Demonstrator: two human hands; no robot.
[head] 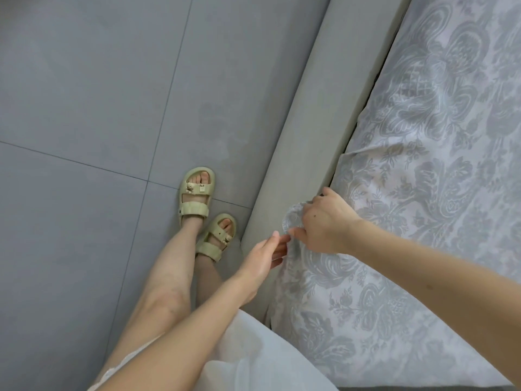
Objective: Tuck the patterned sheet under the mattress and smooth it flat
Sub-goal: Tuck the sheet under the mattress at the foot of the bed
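The sheet point(423, 165) lies spread to the right of the grey bed frame point(296, 122), with its near edge bunched up against the frame.

Right hand point(324, 224): fingers curled and clamped on the bunched edge.

Left hand point(265, 255): fingertips pinch the same edge, just beside the right hand.

The person stands on the tiled floor point(84, 108) in sandals point(197, 190), close to the frame.

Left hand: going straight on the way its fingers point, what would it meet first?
The bunched edge of the patterned sheet, right by the left hand; then probably the right hand gripping that fold.
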